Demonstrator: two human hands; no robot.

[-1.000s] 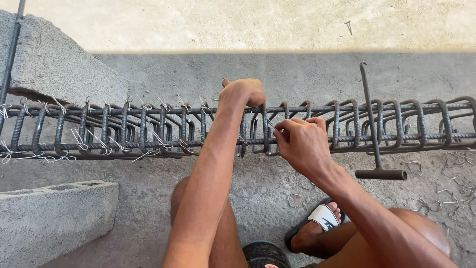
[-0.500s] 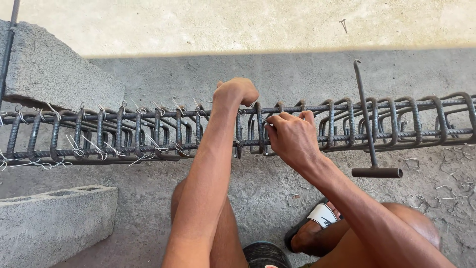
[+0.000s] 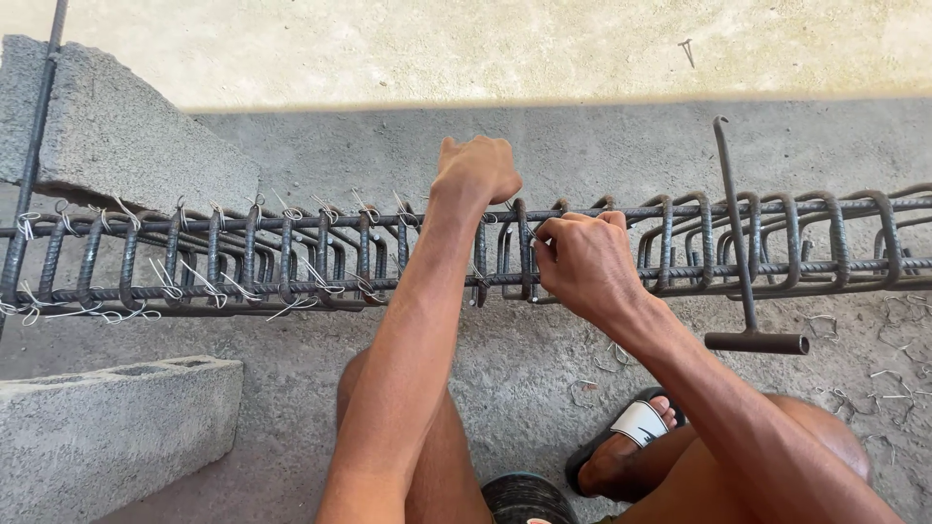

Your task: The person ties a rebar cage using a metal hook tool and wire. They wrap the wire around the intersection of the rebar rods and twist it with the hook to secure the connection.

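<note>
Head view: rebar cage [image 3: 291, 257] gripped by left hand [image 3: 476, 170], right hand [image 3: 582, 262] fingers.

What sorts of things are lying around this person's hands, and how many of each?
Rebar cage, gripped by the left hand and right hand: 1
Concrete blocks, one far left, one near left: 2
T-handled hook tool leaning on the cage: 1
Sandal on a foot: 1
Total: 5
</note>
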